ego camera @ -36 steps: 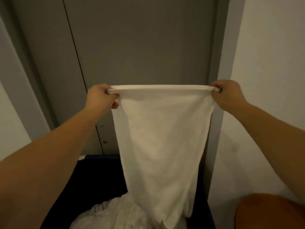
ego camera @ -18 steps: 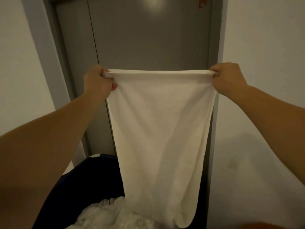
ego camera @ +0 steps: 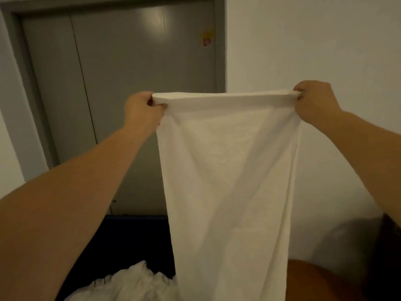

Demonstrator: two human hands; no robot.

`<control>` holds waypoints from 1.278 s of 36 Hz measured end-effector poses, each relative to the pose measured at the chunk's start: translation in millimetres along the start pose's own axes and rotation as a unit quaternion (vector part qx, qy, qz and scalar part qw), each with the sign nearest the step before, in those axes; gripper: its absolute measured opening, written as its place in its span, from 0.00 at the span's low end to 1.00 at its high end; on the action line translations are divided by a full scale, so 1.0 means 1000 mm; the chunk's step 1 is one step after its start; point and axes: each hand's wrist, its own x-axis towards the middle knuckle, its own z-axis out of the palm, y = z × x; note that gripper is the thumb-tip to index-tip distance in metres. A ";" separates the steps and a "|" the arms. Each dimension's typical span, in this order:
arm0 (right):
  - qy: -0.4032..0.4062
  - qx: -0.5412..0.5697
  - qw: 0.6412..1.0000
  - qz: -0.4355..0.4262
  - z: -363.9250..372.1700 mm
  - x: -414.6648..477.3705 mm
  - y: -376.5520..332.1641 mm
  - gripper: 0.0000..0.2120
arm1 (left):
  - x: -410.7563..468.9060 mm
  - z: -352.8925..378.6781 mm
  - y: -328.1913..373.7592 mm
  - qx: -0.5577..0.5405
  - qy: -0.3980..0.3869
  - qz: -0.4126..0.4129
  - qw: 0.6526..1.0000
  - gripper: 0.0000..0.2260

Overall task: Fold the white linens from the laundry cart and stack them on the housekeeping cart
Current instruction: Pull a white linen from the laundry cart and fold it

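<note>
A white linen (ego camera: 227, 181) hangs stretched out in front of me, its top edge taut and level. My left hand (ego camera: 141, 110) grips the top left corner. My right hand (ego camera: 312, 101) grips the top right corner. The cloth falls straight down past the bottom of the view. Below it stands the dark blue laundry cart (ego camera: 130, 240), with a crumpled heap of white linens (ego camera: 130, 283) inside. The housekeeping cart is out of sight.
A grey double door (ego camera: 130, 83) in a grey frame stands straight ahead. A white wall (ego camera: 314, 40) fills the right side. An orange-brown rounded object (ego camera: 314, 281) and a dark shape (ego camera: 386, 257) sit at the bottom right.
Both hands and the linen have shifted to the right across the door and onto the white wall. The grip on both corners is unchanged.
</note>
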 end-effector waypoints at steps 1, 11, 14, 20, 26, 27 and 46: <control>0.001 -0.011 1.000 0.009 -0.012 -0.008 0.007 0.16 | -0.006 0.007 0.006 -0.006 -0.011 -0.002 1.000 0.04; -0.028 -0.078 0.994 0.074 -0.102 -0.082 0.087 0.18 | -0.086 0.075 0.047 -0.078 -0.100 -0.054 0.990 0.03; -0.033 -0.081 0.994 0.073 -0.120 -0.097 0.109 0.18 | -0.110 0.091 0.061 -0.105 -0.119 -0.075 0.984 0.05; -0.061 -0.066 0.992 0.083 -0.146 -0.120 0.162 0.17 | -0.162 0.125 0.086 -0.128 -0.116 -0.107 0.979 0.06; -0.103 -0.035 0.989 0.098 -0.160 -0.139 0.226 0.18 | -0.215 0.160 0.109 -0.106 -0.118 -0.124 0.980 0.06; -0.113 -0.031 0.988 0.102 -0.161 -0.141 0.236 0.18 | -0.223 0.166 0.112 -0.100 -0.119 -0.127 0.980 0.06; -0.283 -0.100 0.943 0.141 -0.021 -0.144 0.408 0.12 | -0.260 0.354 0.040 -0.051 -0.171 -0.244 0.953 0.05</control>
